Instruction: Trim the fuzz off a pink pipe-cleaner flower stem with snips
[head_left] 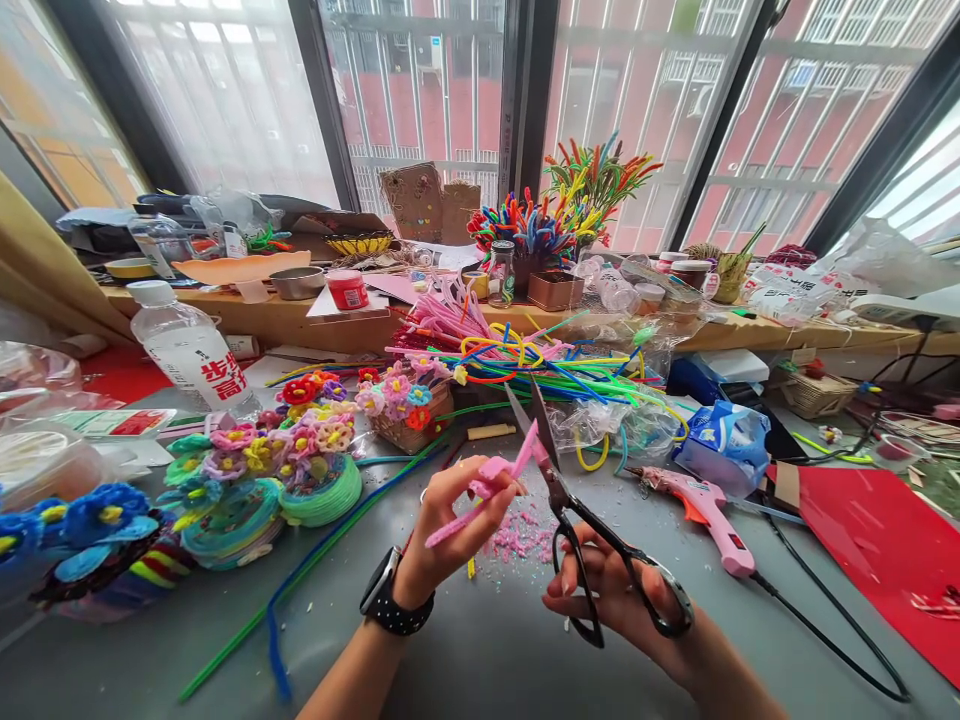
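My left hand [454,520], with a black watch on the wrist, pinches a pink pipe cleaner [495,480] bent into a small shape. My right hand [611,590] grips black-handled scissors [570,500] through the finger loops. The blades are parted and point up and away, with the tip of the pink pipe cleaner lying between them. Pink fluff clippings [517,535] lie scattered on the grey table below the hands.
Small pipe-cleaner flower baskets [300,460] stand to the left, beside a water bottle [191,355]. A pile of coloured pipe cleaners [517,355] lies ahead. A pink glue gun [701,505] with a black cord and red paper [885,545] lie to the right.
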